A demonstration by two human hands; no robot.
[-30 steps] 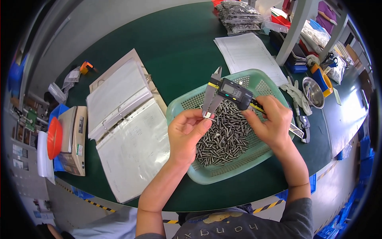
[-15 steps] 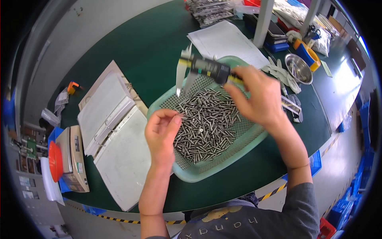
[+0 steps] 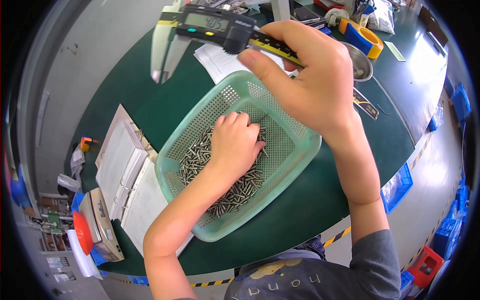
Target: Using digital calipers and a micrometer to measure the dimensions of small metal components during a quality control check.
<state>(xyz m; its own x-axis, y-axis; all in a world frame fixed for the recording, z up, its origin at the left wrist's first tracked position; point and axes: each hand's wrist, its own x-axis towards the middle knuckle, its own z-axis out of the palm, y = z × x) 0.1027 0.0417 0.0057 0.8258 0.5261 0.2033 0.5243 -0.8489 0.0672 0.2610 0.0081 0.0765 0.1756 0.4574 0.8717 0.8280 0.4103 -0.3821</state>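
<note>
My right hand [image 3: 320,85] is closed round the beam of a digital caliper [image 3: 215,24], raised above the far side of the basket. Its jaws point down to the left, a little apart, with nothing between them. The thumb lies by the caliper's slider. My left hand [image 3: 234,142] reaches into a pale green perforated plastic basket [image 3: 272,192], back up and fingers curled down onto a heap of small metal screw-like pins [image 3: 227,200]. Its fingertips are hidden, so what they hold does not show.
Left of the basket an open ring binder [image 3: 112,172] lies on the green table, beside a scale [image 3: 107,227] and a red bowl [image 3: 82,232]. Printed paper [image 3: 212,60] lies behind the basket. A steel bowl [image 3: 364,62] and a yellow-and-blue tape dispenser [image 3: 362,37] stand at far right.
My right hand has lifted the caliper up and to the left, closer to the camera. My left hand has gone from a pinch near the basket's left rim down into the pins. The view has shifted.
</note>
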